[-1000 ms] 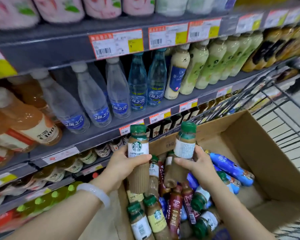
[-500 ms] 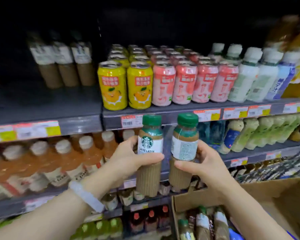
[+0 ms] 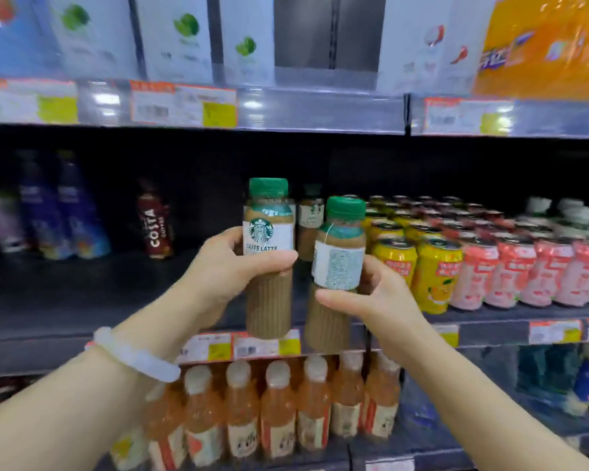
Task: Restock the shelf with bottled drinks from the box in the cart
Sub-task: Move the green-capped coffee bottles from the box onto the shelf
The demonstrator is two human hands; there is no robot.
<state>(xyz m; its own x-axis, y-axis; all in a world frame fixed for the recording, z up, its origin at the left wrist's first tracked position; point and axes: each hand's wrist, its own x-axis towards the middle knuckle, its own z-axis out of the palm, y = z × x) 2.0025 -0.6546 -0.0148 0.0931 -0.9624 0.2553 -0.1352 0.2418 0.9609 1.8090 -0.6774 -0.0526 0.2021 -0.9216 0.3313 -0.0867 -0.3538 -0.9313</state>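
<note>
This is a shop aisle of dark metal shelving, seen close up, with orange-and-yellow price tags (image 3: 183, 104) clipped along the front lip of each level. The middle shelf (image 3: 82, 300) lies straight ahead of both hands; its dark board is bare to the left of the left hand (image 3: 225, 270) and beyond it. That hand, with a pale bead bracelet (image 3: 135, 355) on its wrist, is wrapped around the middle of a coffee bottle (image 3: 268, 260), thumb laid across the front just under the white label. The bottle stands upright, long axis vertical, green cap on top and the logo side facing the camera. The right hand (image 3: 371, 300) grips a second coffee bottle (image 3: 337, 273) the same way, just beside the first and a little lower; it too is nearly upright with its cap up, leaning slightly, and the printed back of its label faces the camera. Both bottles hang in the air in front of the shelf edge, not resting on it. Behind the gap between them, another bottle of this kind (image 3: 310, 220) stands on the board. To the right of the right hand are rows of yellow cans (image 3: 437, 277) and then pink cans (image 3: 510, 277). Far left of the left hand stand a dark red bottle (image 3: 155, 226) and purple bottles (image 3: 65, 212). Below the hands is a row of orange drinks with white caps (image 3: 276, 409); above them, cartons (image 3: 181, 39) fill the top level.
</note>
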